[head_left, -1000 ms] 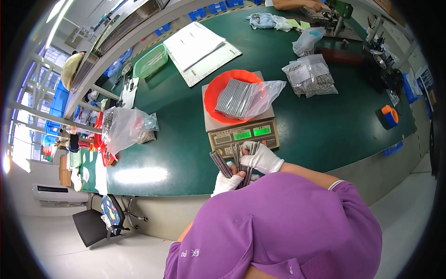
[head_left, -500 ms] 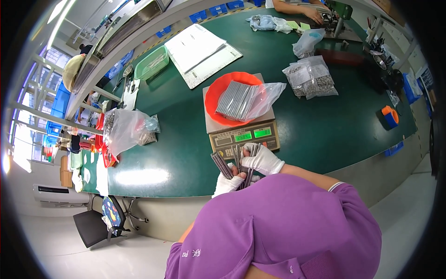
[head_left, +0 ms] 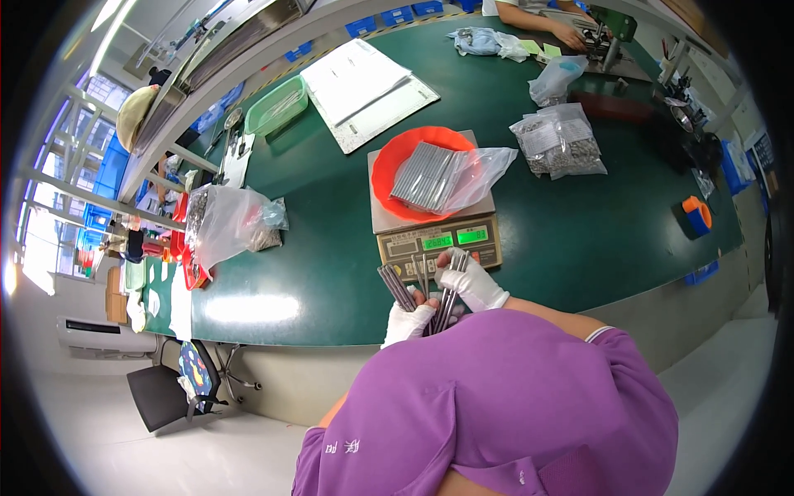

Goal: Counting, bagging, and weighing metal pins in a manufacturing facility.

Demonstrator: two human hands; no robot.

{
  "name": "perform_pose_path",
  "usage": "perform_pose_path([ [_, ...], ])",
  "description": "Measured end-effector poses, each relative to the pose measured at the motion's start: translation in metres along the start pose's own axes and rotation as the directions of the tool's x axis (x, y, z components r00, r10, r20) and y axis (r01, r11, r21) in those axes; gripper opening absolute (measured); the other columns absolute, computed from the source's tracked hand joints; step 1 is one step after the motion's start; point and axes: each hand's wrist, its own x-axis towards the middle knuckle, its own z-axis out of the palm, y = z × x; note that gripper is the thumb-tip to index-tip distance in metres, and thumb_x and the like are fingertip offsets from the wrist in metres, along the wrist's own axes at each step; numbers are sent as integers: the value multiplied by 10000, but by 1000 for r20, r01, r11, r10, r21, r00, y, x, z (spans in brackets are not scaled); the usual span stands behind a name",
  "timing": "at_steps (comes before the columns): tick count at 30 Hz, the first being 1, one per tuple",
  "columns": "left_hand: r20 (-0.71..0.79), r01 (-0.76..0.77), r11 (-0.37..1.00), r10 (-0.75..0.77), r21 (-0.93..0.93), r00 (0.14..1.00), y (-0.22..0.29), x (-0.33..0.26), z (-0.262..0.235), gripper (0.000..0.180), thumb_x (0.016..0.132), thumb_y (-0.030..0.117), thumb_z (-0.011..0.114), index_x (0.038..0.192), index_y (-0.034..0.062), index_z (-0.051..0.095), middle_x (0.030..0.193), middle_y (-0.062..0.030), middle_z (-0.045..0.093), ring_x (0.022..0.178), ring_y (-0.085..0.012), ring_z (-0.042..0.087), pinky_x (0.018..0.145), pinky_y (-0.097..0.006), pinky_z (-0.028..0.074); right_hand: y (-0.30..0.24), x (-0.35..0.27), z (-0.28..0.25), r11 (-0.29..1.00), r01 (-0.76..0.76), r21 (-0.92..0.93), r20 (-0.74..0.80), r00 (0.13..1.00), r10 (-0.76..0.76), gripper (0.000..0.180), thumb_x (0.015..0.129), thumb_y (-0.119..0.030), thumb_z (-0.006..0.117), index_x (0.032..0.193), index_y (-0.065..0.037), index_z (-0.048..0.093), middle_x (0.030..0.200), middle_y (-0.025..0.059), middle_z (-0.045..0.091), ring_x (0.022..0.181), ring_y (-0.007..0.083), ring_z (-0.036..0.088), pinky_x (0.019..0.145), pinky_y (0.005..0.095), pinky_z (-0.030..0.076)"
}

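Just in front of the counting scale [head_left: 438, 241], my two hands in white gloves with bare fingertips hold thin grey metal rods. My left hand [head_left: 408, 321] is closed round a bundle of rods [head_left: 396, 287]. My right hand [head_left: 473, 283] grips another upright bunch of rods [head_left: 451, 291]. A few loose rods [head_left: 421, 273] stand fanned out between the two hands; which fingers hold them I cannot tell. On the scale's pan rests an orange-red plastic bowl [head_left: 384, 165], and in it lies a clear bag of similar rods [head_left: 423, 176]. My lower fingers are partly hidden.
Papers on a clipboard [head_left: 360, 91] and a green basket [head_left: 278, 107] lie beyond the scale. Bags of small metal parts [head_left: 559, 142] sit to the right, more bags [head_left: 227, 223] to the left. An orange-and-blue tape roll [head_left: 697, 213] is far right. Across the table, a co-worker's hand [head_left: 569, 35] works at a press.
The rods between my hands have spread apart, and my right hand has drawn slightly right with its bunch. My left hand keeps its bundle. The whole view has shifted a little.
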Motion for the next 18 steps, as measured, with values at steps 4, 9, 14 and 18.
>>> perform_pose_path([
  [4,-14,60,990,-62,-131,998,-4,2,-2,220,723,30,643,735,70,427,649,8,471,593,-73,481,547,-207,413,-11,0,-3,979,2,-204,178,983,35,174,853,-208,511,817,-54,583,632,-23,490,605,76,473,578,219,390],
  [9,-5,180,972,-183,-149,983,20,-5,12,178,736,5,601,759,70,438,651,-11,480,544,-110,534,491,-251,458,-8,1,-2,983,-11,-181,206,977,48,274,872,-273,512,978,-42,614,692,-21,558,657,67,498,644,230,419],
  [14,107,76,982,-95,174,990,13,1,9,182,745,30,609,903,42,520,711,-37,573,609,-122,578,514,-252,472,-20,6,14,915,11,-404,266,958,106,328,768,-193,649,1052,-41,586,900,38,612,842,120,549,776,245,424],
  [18,181,6,918,-85,395,980,3,6,0,227,750,52,623,955,12,533,786,-43,611,680,-131,582,612,-274,469,-17,4,17,933,-89,-349,168,973,156,245,771,-194,629,968,-54,587,830,0,593,758,102,541,699,265,438],
])
